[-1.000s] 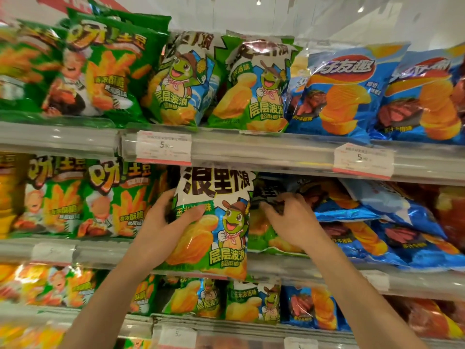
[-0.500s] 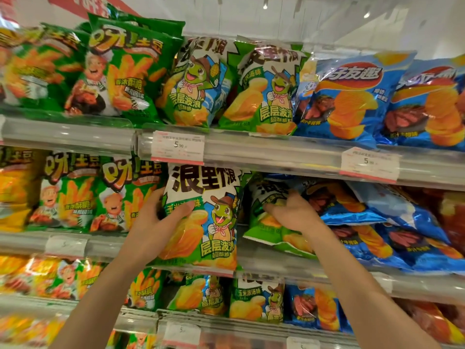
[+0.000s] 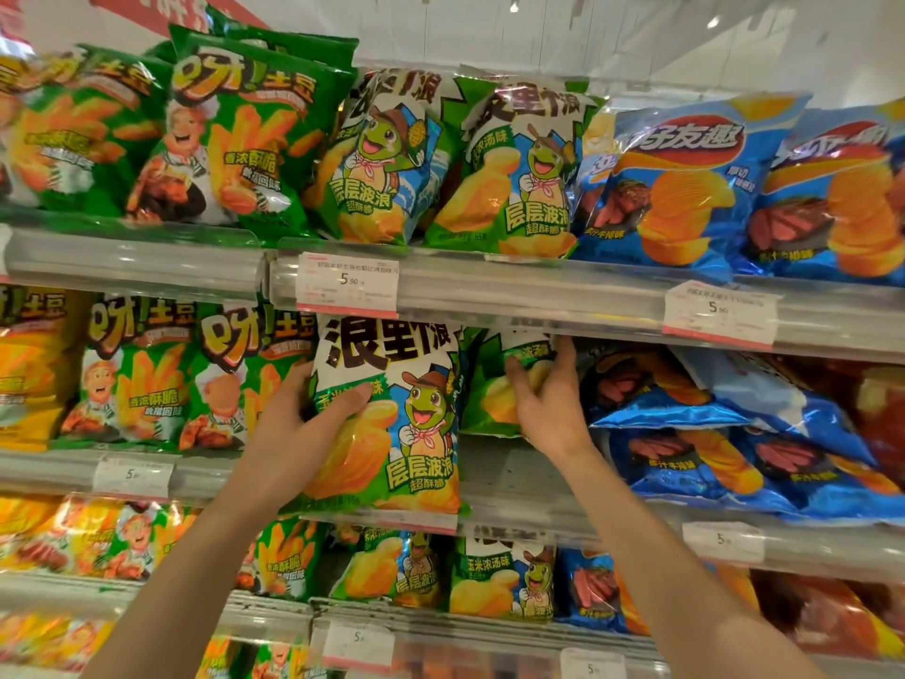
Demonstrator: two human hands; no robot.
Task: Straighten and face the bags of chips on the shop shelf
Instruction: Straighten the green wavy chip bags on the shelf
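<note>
On the middle shelf (image 3: pixel 514 487), the left hand (image 3: pixel 289 433) gripped the front chip bag (image 3: pixel 392 423) upright; the right hand (image 3: pixel 548 409) clasped the sunken green bag (image 3: pixel 494 384), which probably needed pulling forward next.

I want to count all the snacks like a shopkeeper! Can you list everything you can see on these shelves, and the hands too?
Fries bags with a chef: at least six, green or yellow-orange, left side of the top three shelves.
Frog bags, top shelf: two, green and white, middle.
Frog bag held in front: one, green and white, middle shelf edge, upright.
Frog bag behind: one, green, set further back on the middle shelf.
Frog bags, lower shelf: two, green.
Blue chip bags: several, right side; the middle shelf ones lie slumped.
Price tags: at least eight, white with red edge, on the rails.
Left hand: grips the front frog bag.
Right hand: on the bag behind.
</note>
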